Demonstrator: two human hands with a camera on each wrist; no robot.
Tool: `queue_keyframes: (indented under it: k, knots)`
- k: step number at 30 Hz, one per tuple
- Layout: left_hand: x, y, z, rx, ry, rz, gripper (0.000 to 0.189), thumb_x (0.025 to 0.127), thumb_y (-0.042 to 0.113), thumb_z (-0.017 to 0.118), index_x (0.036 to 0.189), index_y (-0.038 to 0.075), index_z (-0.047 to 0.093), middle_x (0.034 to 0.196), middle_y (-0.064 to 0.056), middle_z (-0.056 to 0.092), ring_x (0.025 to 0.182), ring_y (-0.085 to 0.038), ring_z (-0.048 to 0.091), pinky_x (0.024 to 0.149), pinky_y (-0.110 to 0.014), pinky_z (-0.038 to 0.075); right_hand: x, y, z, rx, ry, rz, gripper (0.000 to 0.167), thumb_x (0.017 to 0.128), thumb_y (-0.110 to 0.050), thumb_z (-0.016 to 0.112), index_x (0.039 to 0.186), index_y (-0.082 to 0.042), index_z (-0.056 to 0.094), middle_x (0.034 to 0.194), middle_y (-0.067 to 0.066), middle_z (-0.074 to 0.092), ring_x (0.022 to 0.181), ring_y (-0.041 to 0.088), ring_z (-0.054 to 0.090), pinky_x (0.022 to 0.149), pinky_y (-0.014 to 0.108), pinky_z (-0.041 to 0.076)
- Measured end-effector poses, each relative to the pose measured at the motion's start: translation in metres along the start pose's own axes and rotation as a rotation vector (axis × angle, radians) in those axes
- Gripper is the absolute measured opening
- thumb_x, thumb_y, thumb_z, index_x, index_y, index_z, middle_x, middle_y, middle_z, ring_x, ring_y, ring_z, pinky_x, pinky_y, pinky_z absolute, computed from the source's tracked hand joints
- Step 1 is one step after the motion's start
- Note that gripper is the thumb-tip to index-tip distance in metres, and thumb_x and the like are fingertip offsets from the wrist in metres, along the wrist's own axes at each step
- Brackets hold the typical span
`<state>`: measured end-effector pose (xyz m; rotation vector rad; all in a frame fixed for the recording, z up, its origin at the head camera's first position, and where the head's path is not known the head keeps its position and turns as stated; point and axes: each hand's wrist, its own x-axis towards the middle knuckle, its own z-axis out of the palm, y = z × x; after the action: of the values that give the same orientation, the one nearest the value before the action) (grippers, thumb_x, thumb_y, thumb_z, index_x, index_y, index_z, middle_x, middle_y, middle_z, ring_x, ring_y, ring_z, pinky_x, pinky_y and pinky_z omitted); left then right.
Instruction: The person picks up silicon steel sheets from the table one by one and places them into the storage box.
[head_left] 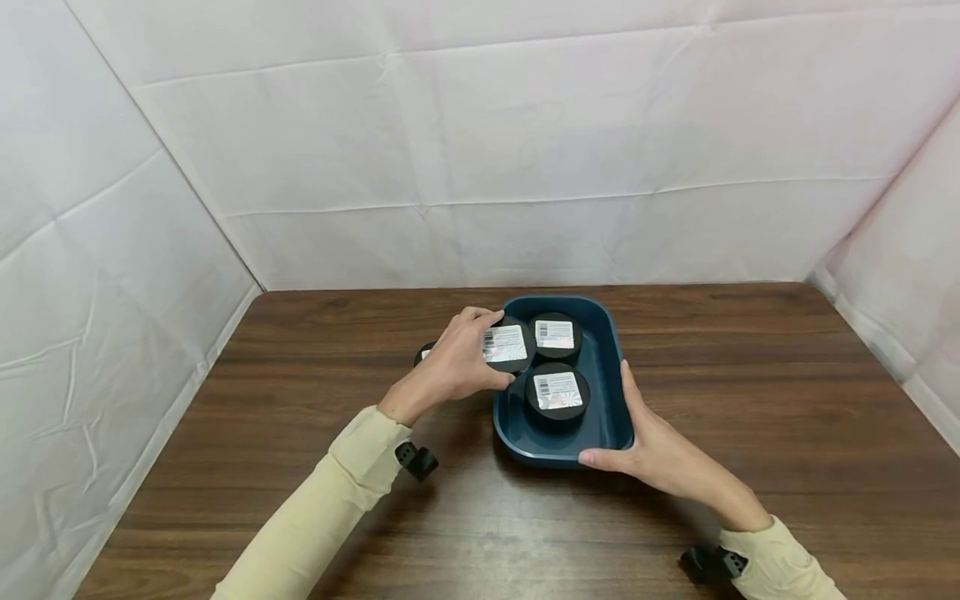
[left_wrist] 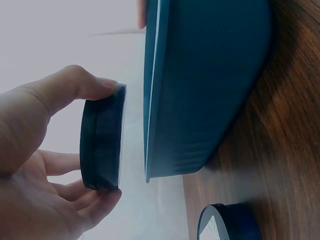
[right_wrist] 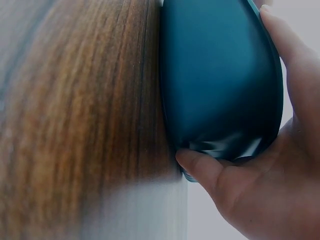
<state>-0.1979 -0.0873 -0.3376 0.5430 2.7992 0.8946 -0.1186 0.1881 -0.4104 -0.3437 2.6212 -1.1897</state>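
Observation:
My left hand (head_left: 457,358) grips a round black container (head_left: 510,346) with a white barcode label between thumb and fingers. In the left wrist view this container (left_wrist: 102,140) is above the rim of a blue tray (left_wrist: 200,85), with a gap between them. Inside the tray (head_left: 607,375) sit two similar containers, one at the back (head_left: 555,335) and one nearer the front (head_left: 557,396). With its thumb at the front wall and fingers along the right side, my right hand (head_left: 660,446) holds the tray's near right corner.
Another black container (left_wrist: 225,225) stands on the wooden table (head_left: 315,375) left of the tray, mostly hidden behind my left hand in the head view. White sheeting (head_left: 525,150) closes off the back and both sides.

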Motion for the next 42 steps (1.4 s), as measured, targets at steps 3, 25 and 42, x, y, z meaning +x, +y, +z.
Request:
queue_keyframes:
  k: [3,25,42]
  knots:
    - [0.004,0.0,0.001,0.008,-0.005,0.021,0.087,0.08,0.025,0.083,0.154,0.008,0.04,0.154,-0.015,0.04,0.136,-0.033,0.044,0.109,-0.047,0.044,0.0,0.0,0.0,0.005,-0.004,0.0,0.13,0.085,-0.046,0.078,0.157,-0.02,-0.027,0.167,0.026,-0.003,0.147,0.048,0.025,0.112,0.066,0.031]
    - [0.023,0.004,0.007,0.006,-0.053,0.075,0.087,0.08,0.027,0.084,0.153,0.009,0.041,0.154,-0.014,0.042,0.133,-0.03,0.046,0.112,-0.046,0.042,-0.001,-0.001,0.0,0.007,-0.007,0.009,0.129,0.086,-0.046,0.078,0.157,-0.021,-0.027,0.167,0.025,-0.004,0.147,0.048,0.024,0.112,0.067,0.03]
    - [0.038,0.011,0.01,0.058,-0.11,0.093,0.084,0.083,0.027,0.081,0.154,0.007,0.039,0.155,-0.015,0.04,0.135,-0.031,0.045,0.111,-0.045,0.042,-0.001,0.0,0.003,0.007,0.005,-0.003,0.129,0.085,-0.048,0.078,0.157,-0.02,-0.026,0.167,0.024,-0.004,0.148,0.047,0.024,0.113,0.066,0.03]
